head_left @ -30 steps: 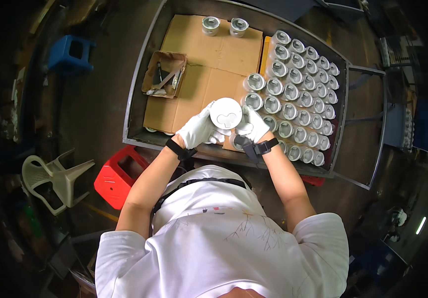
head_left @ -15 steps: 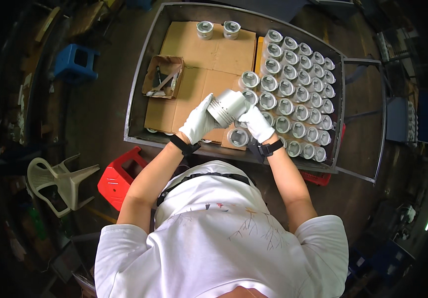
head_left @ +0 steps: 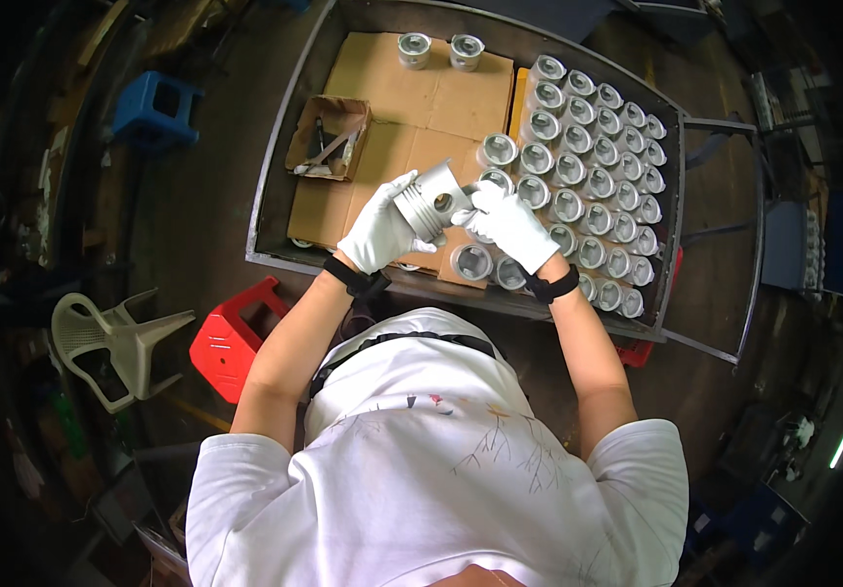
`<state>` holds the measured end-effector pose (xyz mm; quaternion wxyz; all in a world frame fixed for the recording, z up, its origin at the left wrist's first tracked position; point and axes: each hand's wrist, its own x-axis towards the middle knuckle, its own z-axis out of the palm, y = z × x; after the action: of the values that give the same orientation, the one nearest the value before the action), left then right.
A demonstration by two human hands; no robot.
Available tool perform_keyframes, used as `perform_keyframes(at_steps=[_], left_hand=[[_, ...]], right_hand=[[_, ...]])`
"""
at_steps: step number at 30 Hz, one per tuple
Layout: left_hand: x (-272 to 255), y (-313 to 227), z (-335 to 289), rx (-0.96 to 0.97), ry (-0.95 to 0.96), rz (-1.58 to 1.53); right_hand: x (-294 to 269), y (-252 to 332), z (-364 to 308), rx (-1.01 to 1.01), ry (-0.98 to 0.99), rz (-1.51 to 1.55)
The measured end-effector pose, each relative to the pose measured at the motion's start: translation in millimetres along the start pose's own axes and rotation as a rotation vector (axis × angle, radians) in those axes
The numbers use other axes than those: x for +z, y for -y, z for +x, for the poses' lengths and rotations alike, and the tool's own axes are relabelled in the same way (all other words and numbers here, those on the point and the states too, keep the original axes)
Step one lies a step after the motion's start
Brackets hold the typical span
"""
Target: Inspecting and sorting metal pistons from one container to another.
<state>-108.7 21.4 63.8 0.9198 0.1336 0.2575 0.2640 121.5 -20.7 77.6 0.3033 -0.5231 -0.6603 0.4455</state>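
A silver metal piston [head_left: 431,203] with grooves round one end and a hole in its side lies tilted in my gloved left hand [head_left: 377,231]. My left fingers and thumb wrap its grooved end. Just right of the piston is my gloved right hand [head_left: 513,227], its fingers bent together in a pinch by the piston's edge. Whatever those fingertips hold, if anything, cannot be made out. Below both hands is brown cardboard [head_left: 373,201] lining a metal-framed bin [head_left: 275,161]. Several upright pistons [head_left: 567,205] stand close to my right hand, some partly covered by it.
Two pistons [head_left: 414,51] stand at the bin's far side. A small cardboard box [head_left: 355,147] at the left holds a dark pen-like thing and flat strips. A red stool [head_left: 231,347], a pale plastic chair [head_left: 113,342] and a blue stool [head_left: 155,110] are on the floor to the left.
The piston has turned, and its side hole now shows. My right hand has drawn back from round the piston to a pinch at its right edge. The view has shifted slightly.
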Motion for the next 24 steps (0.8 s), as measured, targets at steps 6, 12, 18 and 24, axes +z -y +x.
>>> perform_keyframes(at_steps=[6,12,18,24], left_hand=[[-1.7,-1.8,-3.6,-0.043,-0.069,-0.023],[-4.6,3.3,-2.8,-0.018,-0.100,0.173],[-11.1,5.8,-3.3,-0.013,-0.124,0.338],[-7.0,-6.8,-13.9,-0.063,-0.055,0.002]], right_hand=[[-4.9,12.5,12.1,-0.187,0.053,-0.297],[5.0,3.0,23.7,0.052,0.048,0.292],[13.9,-22.1,33.6,0.699,-0.013,0.740],[-6.9,32.1,38.3,0.598,-0.087,0.457]])
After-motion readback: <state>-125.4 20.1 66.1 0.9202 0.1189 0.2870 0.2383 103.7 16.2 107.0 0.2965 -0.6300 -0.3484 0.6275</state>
